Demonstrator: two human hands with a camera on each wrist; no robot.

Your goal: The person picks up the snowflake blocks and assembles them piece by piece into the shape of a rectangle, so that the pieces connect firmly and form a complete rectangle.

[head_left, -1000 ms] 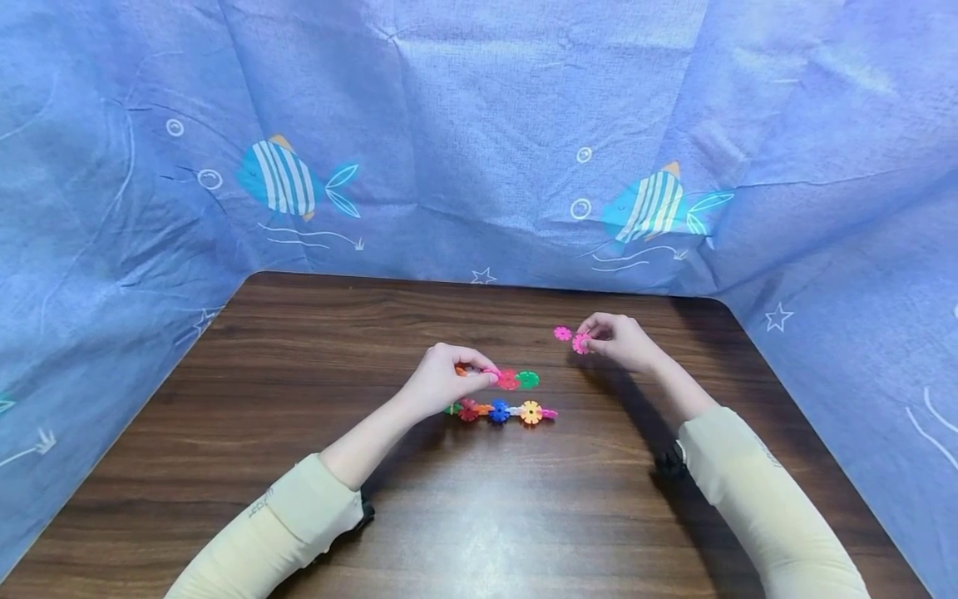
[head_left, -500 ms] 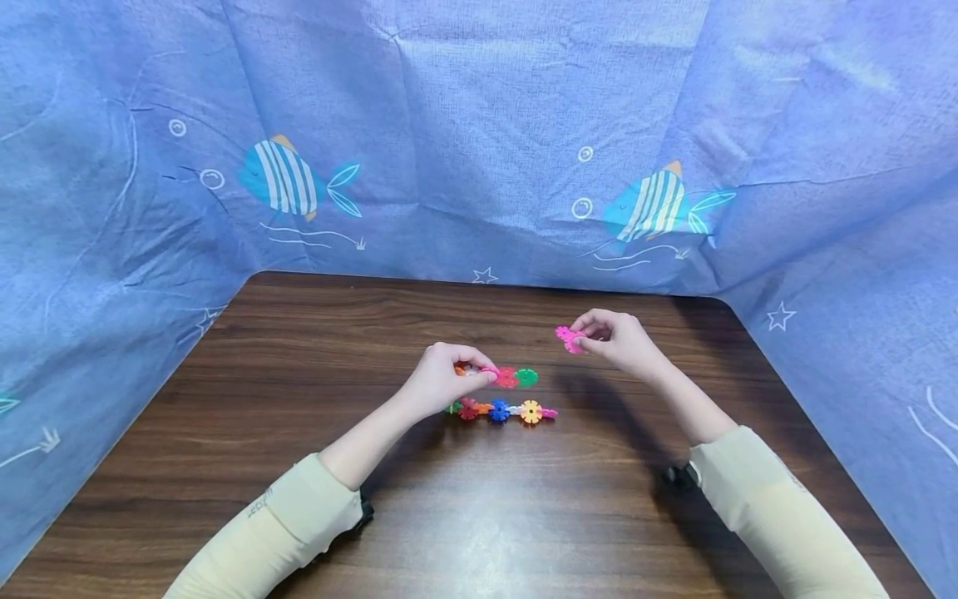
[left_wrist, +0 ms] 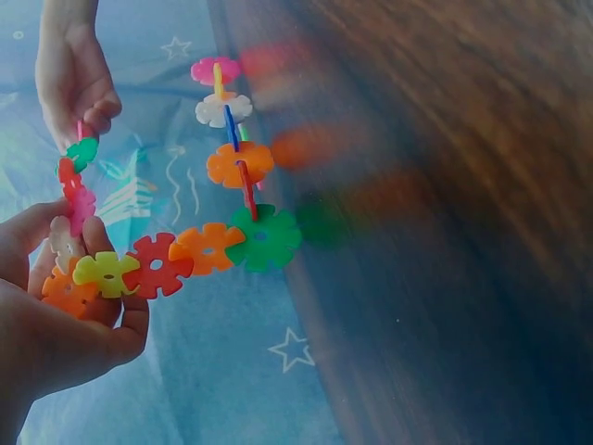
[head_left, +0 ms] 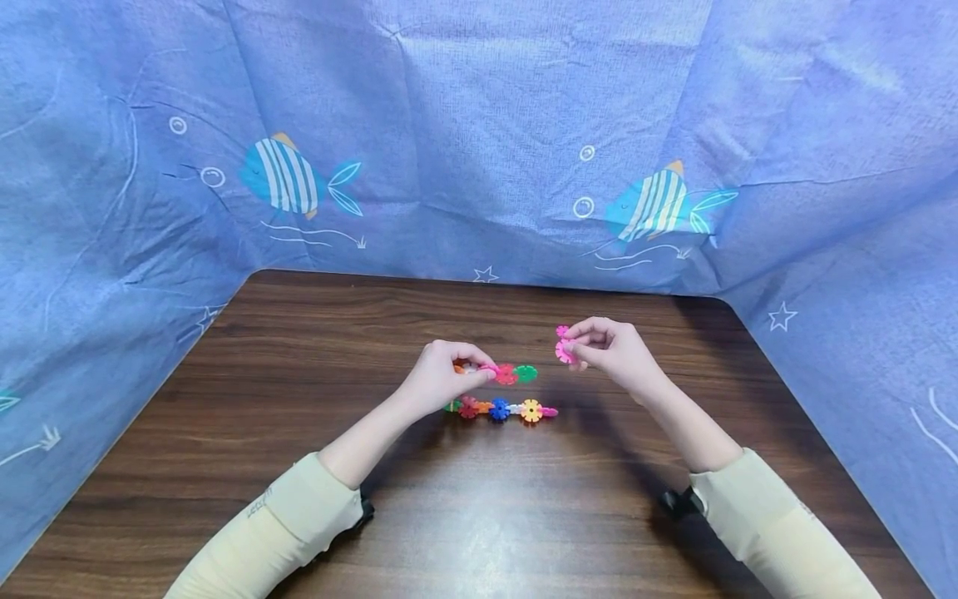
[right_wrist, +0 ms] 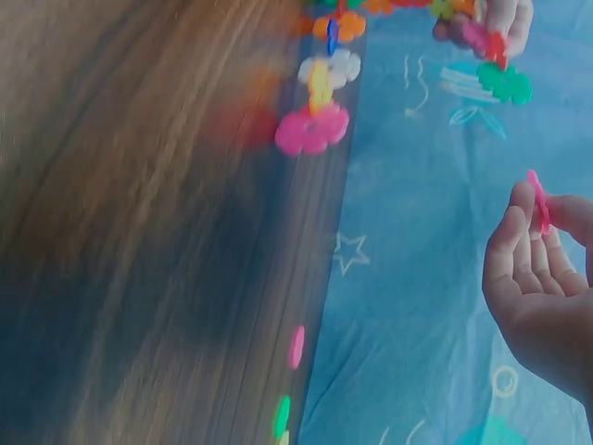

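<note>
A chain of interlocked, notched plastic flower discs [left_wrist: 156,265] in several colours bends through the left wrist view. My left hand [head_left: 440,379] holds it with thumb and fingers near its raised end, where a red disc [head_left: 506,373] and a green disc [head_left: 527,373] stick out to the right. The rest of the chain [head_left: 499,409] runs along the table in front, ending in a pink disc [right_wrist: 312,129]. To the right, my right hand [head_left: 623,353] pinches a single pink flower disc [right_wrist: 539,202] between thumb and fingers, raised and apart from the chain.
Beyond my right fingertips, a loose pink disc [head_left: 562,331] lies on the brown wooden table [head_left: 337,333]. The right wrist view also shows a loose green disc [right_wrist: 282,417]. A blue fish-print curtain [head_left: 479,150] hangs around the table's far side and flanks.
My right hand has lifted the pink disc off the table and carried it slightly left, turning it in the fingers. My left hand has hardly moved; the chain's green end shifted slightly.
</note>
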